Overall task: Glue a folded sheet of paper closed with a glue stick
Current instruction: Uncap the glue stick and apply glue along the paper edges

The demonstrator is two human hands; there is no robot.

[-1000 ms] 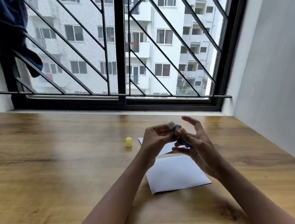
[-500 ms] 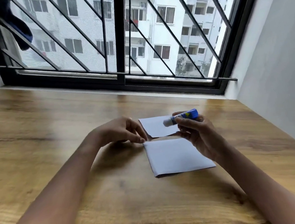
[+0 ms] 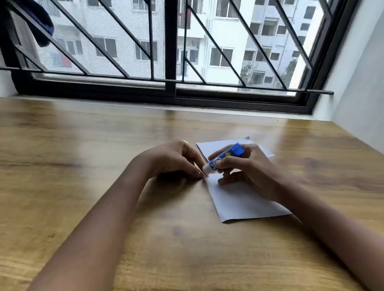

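A white folded sheet of paper (image 3: 240, 200) lies on the wooden table (image 3: 68, 187), its upper flap (image 3: 220, 145) opened away from me. My right hand (image 3: 246, 172) grips a blue glue stick (image 3: 224, 156), uncapped, with its white tip pointing left and down at the paper's fold line near the left edge. My left hand (image 3: 173, 160) rests fingertips-down at the paper's left edge, right beside the glue tip, pinning the sheet. The yellow cap is hidden behind my left hand, only a sliver showing.
A black-barred window (image 3: 172, 49) runs along the table's far edge. A grey wall (image 3: 374, 82) closes the right side. A dark cloth (image 3: 40, 23) hangs at the upper left of the window.
My right hand has lowered the glue stick from above the flap to the fold line, tip now at the paper. My left hand has stayed at the paper's left edge.
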